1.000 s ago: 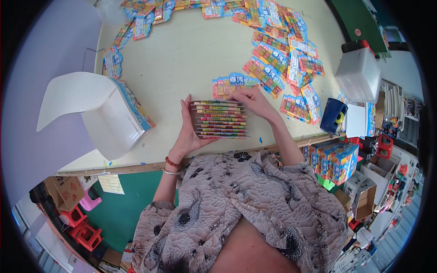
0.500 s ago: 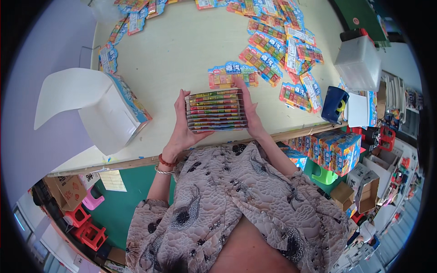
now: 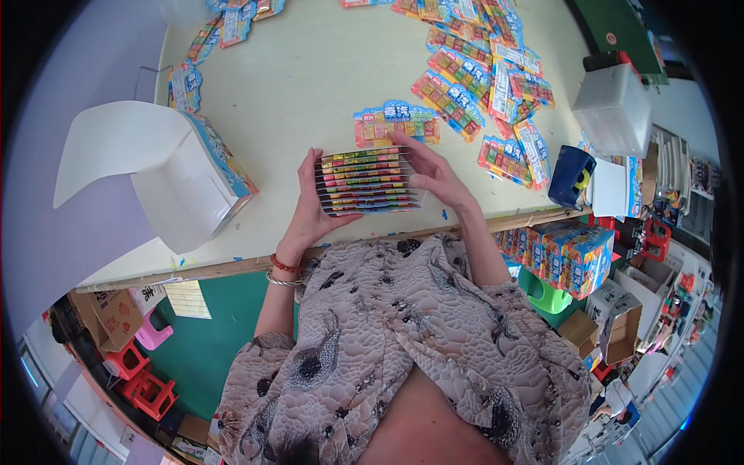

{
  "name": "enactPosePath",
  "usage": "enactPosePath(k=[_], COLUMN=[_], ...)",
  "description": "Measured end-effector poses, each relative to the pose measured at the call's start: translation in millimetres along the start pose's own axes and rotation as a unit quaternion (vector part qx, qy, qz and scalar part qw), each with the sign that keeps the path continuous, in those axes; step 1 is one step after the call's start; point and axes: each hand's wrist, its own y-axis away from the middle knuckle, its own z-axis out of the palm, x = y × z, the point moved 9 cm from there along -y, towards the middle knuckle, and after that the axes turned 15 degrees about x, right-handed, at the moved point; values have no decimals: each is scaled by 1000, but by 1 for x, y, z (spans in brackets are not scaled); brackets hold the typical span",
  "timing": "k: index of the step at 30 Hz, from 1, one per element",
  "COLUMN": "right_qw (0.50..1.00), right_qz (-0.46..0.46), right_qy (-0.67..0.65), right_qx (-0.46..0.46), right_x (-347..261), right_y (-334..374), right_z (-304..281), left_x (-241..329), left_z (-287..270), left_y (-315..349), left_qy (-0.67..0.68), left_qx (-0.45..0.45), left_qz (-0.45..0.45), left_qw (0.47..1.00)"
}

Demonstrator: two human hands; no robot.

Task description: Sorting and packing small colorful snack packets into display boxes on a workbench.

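A stack of flat, colourful candy blister packs (image 3: 364, 183) stands on edge above the near part of the table, its rows of small coloured pieces facing up. My left hand (image 3: 311, 211) is wrapped round the stack's left side, thumb along the near edge. At the right side, my right hand (image 3: 443, 180) grips the stack, its thumb against that side and its fingers at the far right corner. One of those fingertips overlaps the near edge of a single candy pack (image 3: 397, 118) lying flat just beyond; whether it touches cannot be made out.
Loose candy packs (image 3: 461, 70) lie heaped at the far right, others (image 3: 186, 87) at the far left. An open display box (image 3: 174, 182) with a white flap stands left. A blue tape dispenser (image 3: 571, 178) and a translucent container (image 3: 614, 108) stand right. Filled boxes (image 3: 559, 256) sit below the table edge.
My right hand has shifted outward and turned, its thumb now showing at the stack's right side. The left hand keeps its hold, and the stack's packs look slightly more fanned.
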Motion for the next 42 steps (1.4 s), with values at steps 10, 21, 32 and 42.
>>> enactPosePath(k=[10,21,32,42], right_qw=[995,961,1000,861], right_qz=[-16,-113,-2,-133], right_qy=[65,191,17,480], right_qx=[79,162,14,-106], right_x=[8,5,-3,-30], right_y=[3,11,0,18], right_z=[-6,-3,-7,35], left_x=[3,5,3,10], left_z=[2,0,-4,-12], left_y=[1,3,-2,1], left_qy=[-42,-3,18,19], left_qx=[-16,-22,13,4], left_qz=[32,32,27,73], left_qw=[998,999,999,997])
